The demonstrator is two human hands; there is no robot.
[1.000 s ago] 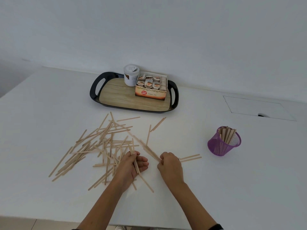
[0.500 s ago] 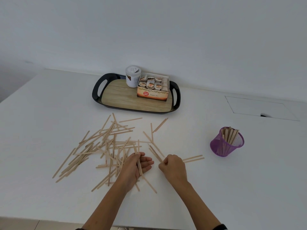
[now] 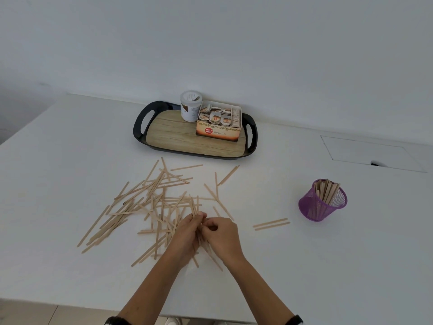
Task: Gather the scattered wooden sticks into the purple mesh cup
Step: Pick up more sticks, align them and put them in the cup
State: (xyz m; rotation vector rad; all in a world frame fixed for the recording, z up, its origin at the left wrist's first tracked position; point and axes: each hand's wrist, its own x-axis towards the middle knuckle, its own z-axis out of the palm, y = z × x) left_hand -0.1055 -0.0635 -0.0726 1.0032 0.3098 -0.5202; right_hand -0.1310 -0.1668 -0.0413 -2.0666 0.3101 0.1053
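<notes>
Now the two hands have come together: a moment ago they worked apart on the table, and the left hand [image 3: 185, 233] and right hand [image 3: 222, 235] meet around one small bundle of wooden sticks [image 3: 198, 219], fingers of both curled on it. That suggests a handful is being squared up for the purple mesh cup [image 3: 322, 201], well off beyond the right hand and already partly filled. Most sticks, thin, flat and pale, lie crisscrossed beyond the left hand; one pair [image 3: 271, 224] lies between right hand and cup.
</notes>
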